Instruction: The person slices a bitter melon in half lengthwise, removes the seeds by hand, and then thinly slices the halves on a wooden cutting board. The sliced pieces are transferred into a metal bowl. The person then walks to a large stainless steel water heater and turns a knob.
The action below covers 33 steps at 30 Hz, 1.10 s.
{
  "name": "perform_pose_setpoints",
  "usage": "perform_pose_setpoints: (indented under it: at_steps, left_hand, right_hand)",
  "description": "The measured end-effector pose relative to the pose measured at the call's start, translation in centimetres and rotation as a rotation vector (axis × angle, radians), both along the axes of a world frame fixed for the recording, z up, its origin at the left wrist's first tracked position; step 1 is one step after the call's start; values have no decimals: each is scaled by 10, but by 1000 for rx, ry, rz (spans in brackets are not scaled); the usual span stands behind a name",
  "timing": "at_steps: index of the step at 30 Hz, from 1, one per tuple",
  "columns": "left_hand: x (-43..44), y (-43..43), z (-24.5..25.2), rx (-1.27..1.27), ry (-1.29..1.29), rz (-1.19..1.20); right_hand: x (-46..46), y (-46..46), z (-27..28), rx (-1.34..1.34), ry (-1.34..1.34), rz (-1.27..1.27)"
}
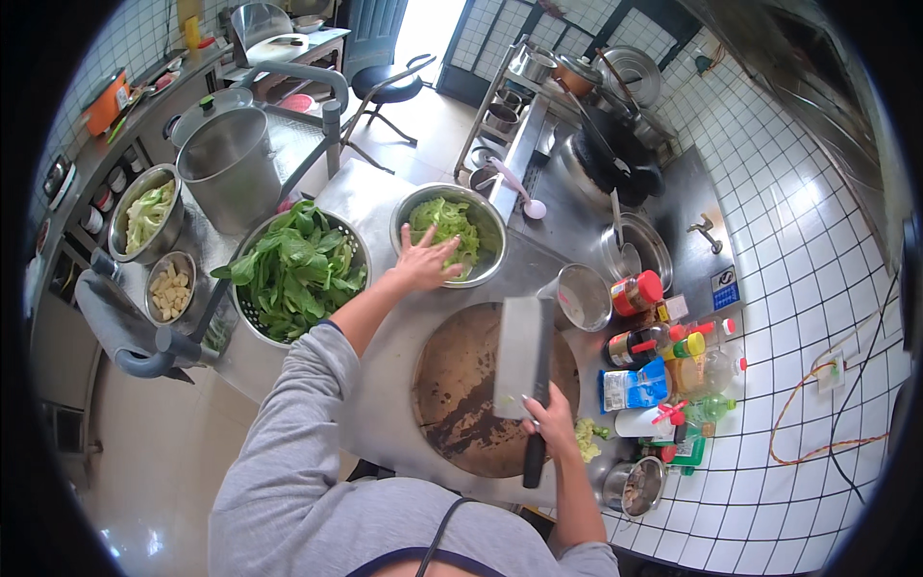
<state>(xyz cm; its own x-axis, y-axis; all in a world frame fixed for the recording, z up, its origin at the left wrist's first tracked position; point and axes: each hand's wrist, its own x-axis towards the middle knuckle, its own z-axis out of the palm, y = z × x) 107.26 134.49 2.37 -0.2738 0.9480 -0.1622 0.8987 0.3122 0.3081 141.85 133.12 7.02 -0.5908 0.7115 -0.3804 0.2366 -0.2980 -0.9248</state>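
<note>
My right hand point(554, 425) grips a metal cleaver point(518, 357) near its dark handle, and the wide blade is over a round wooden chopping block point(454, 382). At the near rim of a steel bowl point(497, 265), my left hand point(427, 261) reaches in with spread fingers over sliced pale-green vegetable point(461, 220); whether it touches the slices is hard to tell. A colander point(360, 252) of leafy greens point(296, 260) stands left of that bowl. Pale-green vegetable trimmings point(588, 441) lie right of the block.
Bottles, a blue packet point(634, 386) and a steel cup point(634, 487) line the right side. A steel pot point(583, 297) stands beyond the block. Leftward are a tall pot point(231, 173), a bowl of cut vegetable point(148, 216) and a bowl of pale chunks point(171, 291). A wok point(613, 162) is farther back.
</note>
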Motion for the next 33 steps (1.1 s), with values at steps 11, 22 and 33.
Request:
perform_pose_setpoints:
  at_steps: [11, 22, 33]
  left_hand:
    - [142, -269, -40, 669, -665, 398]
    - [234, -662, -89, 703, -401, 1819]
    - [463, -963, -81, -128, 191, 2992]
  right_hand:
    - [73, -12, -26, 998, -1187, 499]
    - [-148, -164, -38, 1454, -529, 1237]
    - [-335, -630, -68, 1271, 547, 2018]
